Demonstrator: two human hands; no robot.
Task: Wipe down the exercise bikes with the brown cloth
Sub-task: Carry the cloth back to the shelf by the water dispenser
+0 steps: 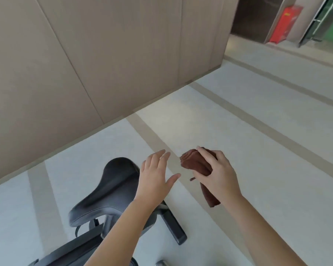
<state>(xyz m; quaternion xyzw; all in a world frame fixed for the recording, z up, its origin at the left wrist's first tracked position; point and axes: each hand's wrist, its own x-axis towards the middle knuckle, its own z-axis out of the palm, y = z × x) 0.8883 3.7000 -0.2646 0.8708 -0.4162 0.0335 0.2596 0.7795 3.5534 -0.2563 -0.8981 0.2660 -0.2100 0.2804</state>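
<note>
Gripping folded brown cloth (195,164), right hand (215,173); left hand (155,175) spread, empty, above black saddle (108,187).

right hand (217,173) gripping brown cloth (195,164), left hand (154,175) spread above bike saddle (108,189)

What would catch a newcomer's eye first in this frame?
Probably the brown cloth, bunched in the right hand right of centre, with the left hand open and empty beside it, not touching it. Below the left hand sits the black bike saddle, lower left, over the pale floor. A red cabinet stands out at the far upper right.
</note>
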